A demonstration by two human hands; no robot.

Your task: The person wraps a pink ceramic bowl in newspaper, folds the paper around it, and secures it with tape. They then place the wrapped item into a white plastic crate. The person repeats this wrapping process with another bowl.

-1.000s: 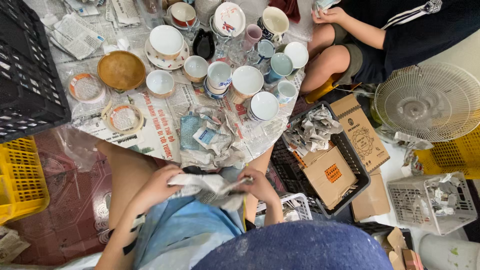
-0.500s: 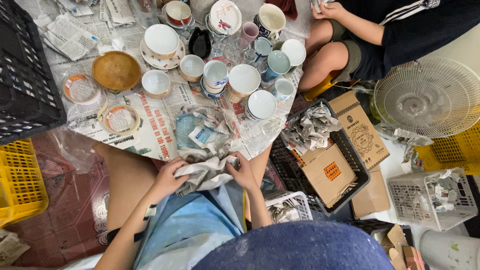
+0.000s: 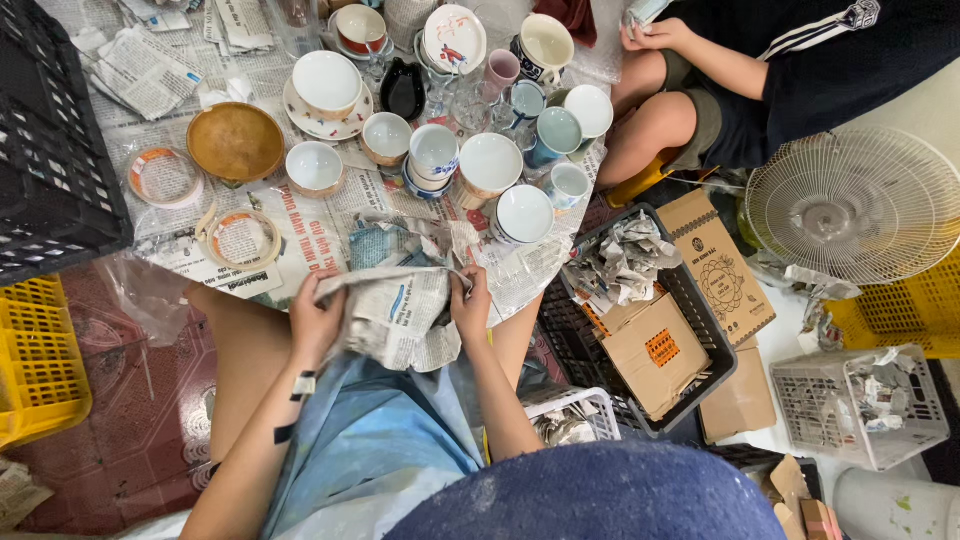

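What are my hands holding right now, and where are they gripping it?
Both hands grip a crumpled newspaper bundle: left hand on its left edge, right hand on its right edge.

Even, soft daylight fills the scene with faint shadows and little glare, everything is sharp in the middle, and the wide lens bends the left and right edges.

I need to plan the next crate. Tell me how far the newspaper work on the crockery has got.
Done: crumpled paper bundles lie in the black crate. In hand: left hand and right hand grip a newspaper-covered bundle. Left: many bare cups and bowls on the table.
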